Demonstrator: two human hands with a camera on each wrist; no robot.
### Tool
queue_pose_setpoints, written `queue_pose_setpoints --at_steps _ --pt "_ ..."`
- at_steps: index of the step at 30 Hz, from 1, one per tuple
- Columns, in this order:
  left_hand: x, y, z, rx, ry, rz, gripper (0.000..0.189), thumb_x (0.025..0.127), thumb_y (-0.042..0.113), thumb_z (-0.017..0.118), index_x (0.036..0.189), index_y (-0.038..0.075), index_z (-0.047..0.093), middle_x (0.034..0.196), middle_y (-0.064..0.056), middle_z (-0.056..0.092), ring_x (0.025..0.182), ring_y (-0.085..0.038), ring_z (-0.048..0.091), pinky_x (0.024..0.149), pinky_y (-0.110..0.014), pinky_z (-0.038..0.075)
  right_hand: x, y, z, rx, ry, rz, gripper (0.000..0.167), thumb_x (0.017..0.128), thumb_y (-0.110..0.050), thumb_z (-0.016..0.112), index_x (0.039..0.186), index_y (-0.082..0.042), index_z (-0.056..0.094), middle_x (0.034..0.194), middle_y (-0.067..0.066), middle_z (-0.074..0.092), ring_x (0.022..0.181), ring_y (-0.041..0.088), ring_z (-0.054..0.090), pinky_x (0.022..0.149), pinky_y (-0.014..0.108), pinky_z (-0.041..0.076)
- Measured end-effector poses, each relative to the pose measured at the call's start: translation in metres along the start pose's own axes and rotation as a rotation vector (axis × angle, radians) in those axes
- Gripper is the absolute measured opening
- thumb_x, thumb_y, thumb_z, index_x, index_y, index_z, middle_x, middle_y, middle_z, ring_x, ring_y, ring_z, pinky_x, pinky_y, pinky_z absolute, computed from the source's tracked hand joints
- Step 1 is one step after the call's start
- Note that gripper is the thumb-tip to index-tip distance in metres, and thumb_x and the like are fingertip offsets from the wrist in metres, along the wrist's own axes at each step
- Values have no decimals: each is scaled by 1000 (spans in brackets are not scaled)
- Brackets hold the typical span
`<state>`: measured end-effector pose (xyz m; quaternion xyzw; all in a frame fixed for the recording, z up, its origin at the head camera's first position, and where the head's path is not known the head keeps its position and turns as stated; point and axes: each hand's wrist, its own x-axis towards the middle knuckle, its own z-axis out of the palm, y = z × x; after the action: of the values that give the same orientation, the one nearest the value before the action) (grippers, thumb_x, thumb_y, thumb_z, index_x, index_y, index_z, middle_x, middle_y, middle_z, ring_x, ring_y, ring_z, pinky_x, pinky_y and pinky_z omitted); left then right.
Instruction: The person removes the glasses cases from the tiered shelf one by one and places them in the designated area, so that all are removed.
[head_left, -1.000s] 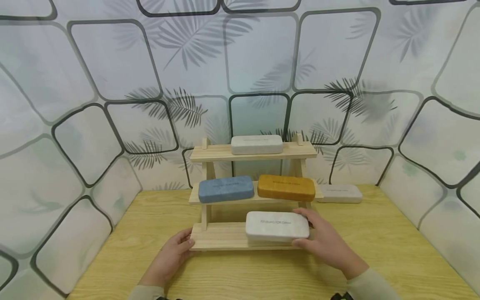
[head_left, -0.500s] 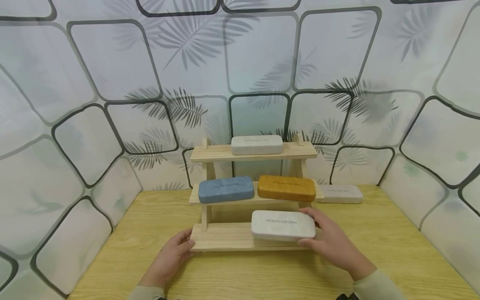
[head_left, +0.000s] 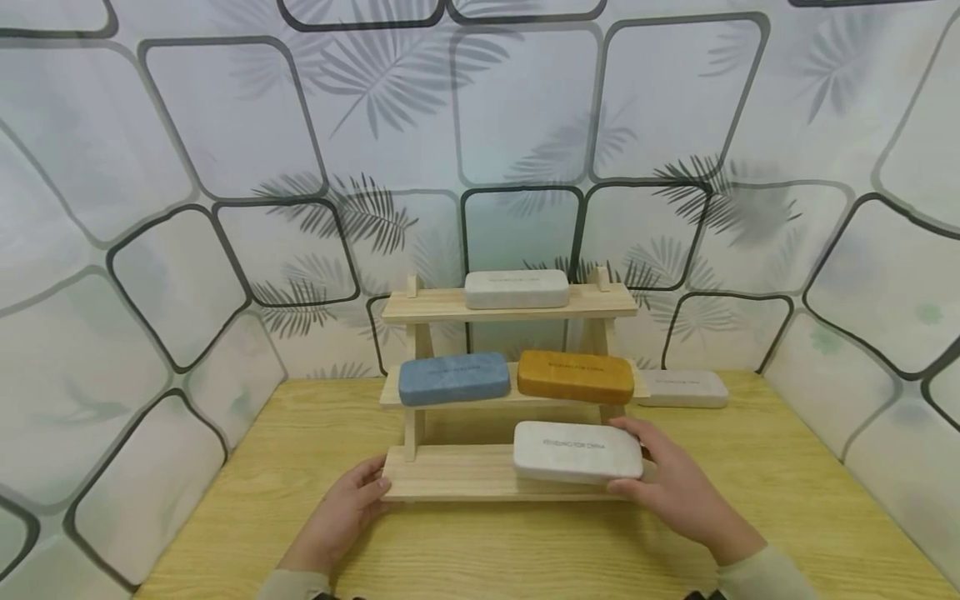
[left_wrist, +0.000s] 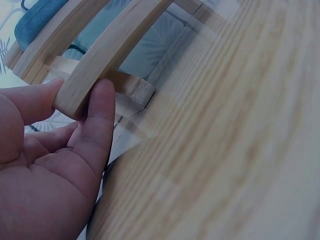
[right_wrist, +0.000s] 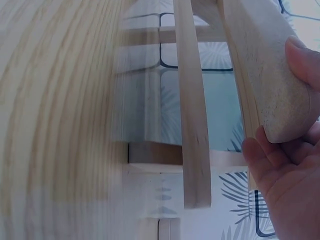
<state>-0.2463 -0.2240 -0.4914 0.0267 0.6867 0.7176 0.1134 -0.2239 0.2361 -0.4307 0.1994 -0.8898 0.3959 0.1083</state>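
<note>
My right hand (head_left: pixel 667 479) grips the right end of a white glasses case (head_left: pixel 577 452) with dark lettering on its lid. It holds the case in front of the right half of the stand's bottom shelf (head_left: pixel 450 472); in the right wrist view a gap shows between the case (right_wrist: pixel 270 65) and the bottom shelf (right_wrist: pixel 195 125). My left hand (head_left: pixel 348 504) pinches the left end of that shelf; in the left wrist view, thumb and finger lie on either side of the board (left_wrist: pixel 92 67). The right hand's far fingers are partly hidden behind the case.
On the wooden stand's middle shelf sit a blue glasses case (head_left: pixel 454 379) and a mustard one (head_left: pixel 575 377). Another white case (head_left: pixel 516 290) lies on the top shelf. A pale case (head_left: pixel 684 389) rests on the table (head_left: pixel 480 550) behind the stand's right side. Patterned cloth (head_left: pixel 517 108) surrounds the table.
My right hand has moved the white glasses case a little to the right along the bottom shelf. The left hand keeps its hold on the shelf end.
</note>
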Motion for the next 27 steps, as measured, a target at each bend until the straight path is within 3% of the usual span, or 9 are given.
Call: queue_pose_setpoints --at_steps 19,23,27 --pt "0 0 -1 -3 -11 0 61 107 14 51 154 -12 22 150 -36 35 128 -34 51 102 -37 51 -9 13 -8 -39 -4 3 80 82 -37 85 146 -8 48 143 10 54 123 30 55 97 45 53" --pt "0 0 0 -7 -5 -4 60 107 13 50 154 -12 23 150 -36 35 128 -34 51 102 -37 51 -10 15 -11 -57 -5 -5 80 82 -37 85 145 -4 49 143 12 54 124 33 54 97 50 52" --pt "0 1 1 -1 11 -2 58 107 11 49 153 -13 24 151 -38 33 128 -35 51 102 -39 52 -10 19 -15 -68 -10 8 82 81 -38 85 145 -1 48 143 14 54 123 35 55 97 48 53"
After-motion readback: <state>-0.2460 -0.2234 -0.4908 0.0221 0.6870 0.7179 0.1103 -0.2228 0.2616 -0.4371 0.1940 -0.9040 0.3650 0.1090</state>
